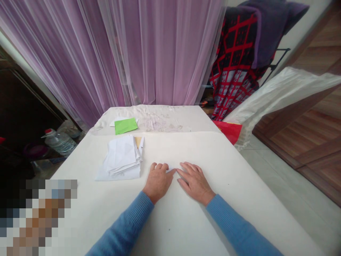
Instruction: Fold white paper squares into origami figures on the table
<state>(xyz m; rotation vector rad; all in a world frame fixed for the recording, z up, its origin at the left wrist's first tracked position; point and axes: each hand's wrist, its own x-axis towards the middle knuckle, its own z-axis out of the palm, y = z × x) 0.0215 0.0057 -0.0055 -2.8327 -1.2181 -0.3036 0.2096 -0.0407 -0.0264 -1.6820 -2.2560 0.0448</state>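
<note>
Both my hands rest side by side on a white table (239, 185), sleeves blue. My left hand (157, 181) has its fingers curled under at the knuckles, thumb pointing right, pressing a small white piece of paper (171, 170) that peeks out between the hands. My right hand (195, 181) lies flat with fingers stretched out, its fingertips touching the same paper. To the left of my left hand sits a loose stack of folded white papers (121, 158).
A green sheet (125, 125) lies at the table's far end on a crumpled white cover. Purple curtains hang behind. A red-patterned cloth (234, 71) hangs at right, a red bag (229, 130) beside the table, a water bottle (58, 141) on the left floor.
</note>
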